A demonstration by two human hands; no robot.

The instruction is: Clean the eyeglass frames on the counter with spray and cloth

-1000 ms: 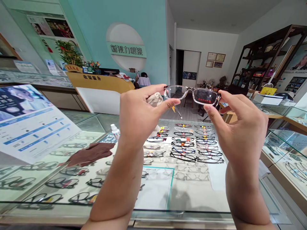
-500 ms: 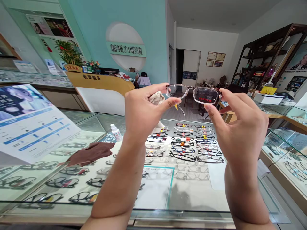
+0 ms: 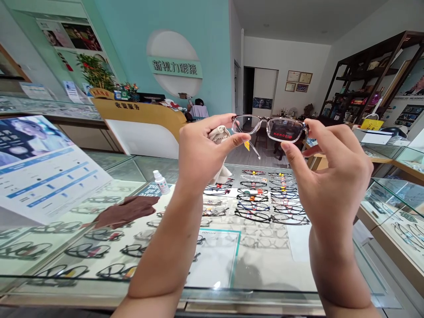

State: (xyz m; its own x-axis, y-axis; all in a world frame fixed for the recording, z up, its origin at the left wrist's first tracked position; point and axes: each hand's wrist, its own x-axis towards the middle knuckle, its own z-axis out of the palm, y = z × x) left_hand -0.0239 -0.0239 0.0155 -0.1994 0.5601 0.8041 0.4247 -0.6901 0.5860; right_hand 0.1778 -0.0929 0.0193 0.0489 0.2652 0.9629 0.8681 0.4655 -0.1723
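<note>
A pair of glasses (image 3: 264, 120) with a clear and brown frame is held up above the glass counter, one lens bearing red lettering. My left hand (image 3: 205, 152) pinches its left end between thumb and fingers and also has a pale cloth (image 3: 219, 134) tucked in the palm. The right end is pinched by my right hand (image 3: 334, 170). A yellow tag (image 3: 247, 145) hangs by the left temple arm. Below, several glasses (image 3: 253, 206) lie in two columns on the counter.
A brown cloth (image 3: 127, 211), a white bottle (image 3: 160, 182) and a printed stand-up card (image 3: 49, 168) are on the left of the glass counter (image 3: 265, 276). More glasses (image 3: 88, 250) show beneath the glass. A reception desk (image 3: 139, 128) stands behind.
Both hands have shifted slightly to the right with the glasses, which have turned a little. More of the pale cloth shows hanging below my left hand.
</note>
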